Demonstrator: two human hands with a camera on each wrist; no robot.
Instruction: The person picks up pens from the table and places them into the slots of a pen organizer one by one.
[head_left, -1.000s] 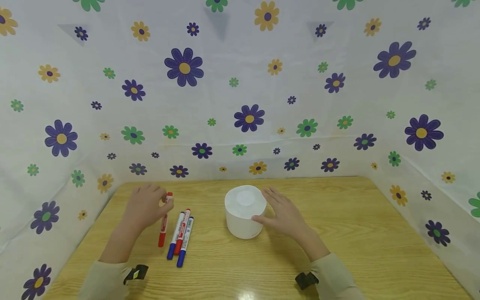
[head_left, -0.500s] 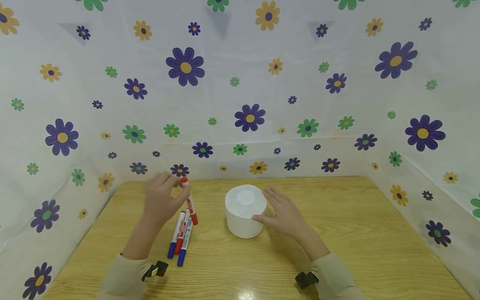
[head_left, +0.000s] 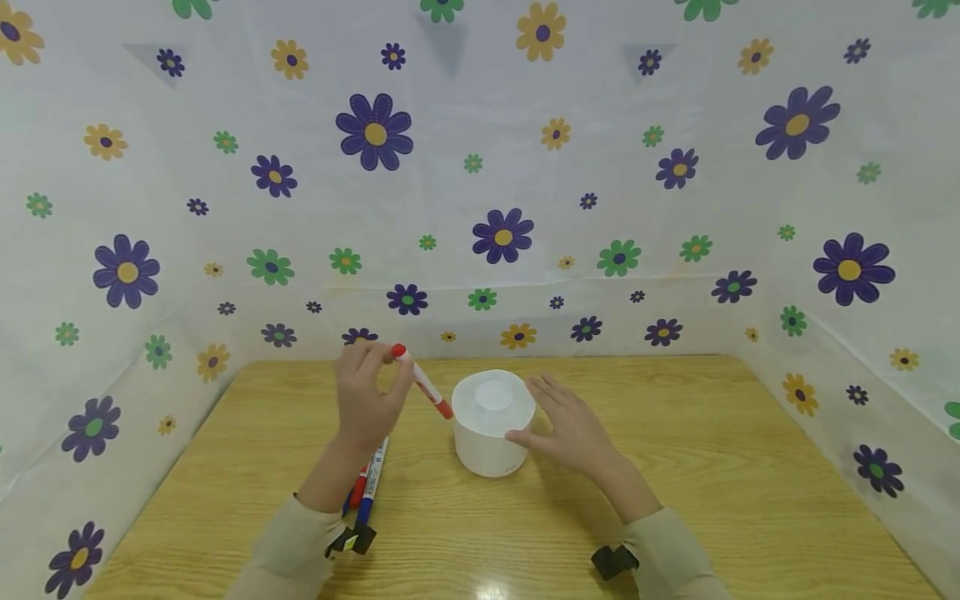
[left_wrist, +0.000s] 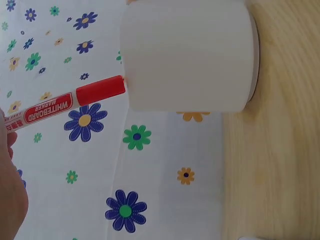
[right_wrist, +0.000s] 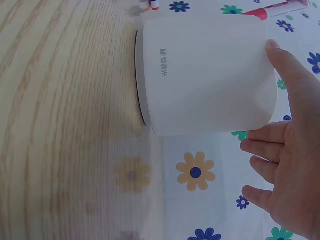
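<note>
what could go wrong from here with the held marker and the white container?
1. The red marker slants, its lower end close to the white container; the two might knock.
2. The left hand pinches the marker near its upper end, so it might swivel.
3. The right hand isn't wrapped round the container; a bump might shift it.

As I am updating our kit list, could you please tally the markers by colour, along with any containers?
Red markers: 2
Blue markers: 2
White container: 1
Total: 5
</note>
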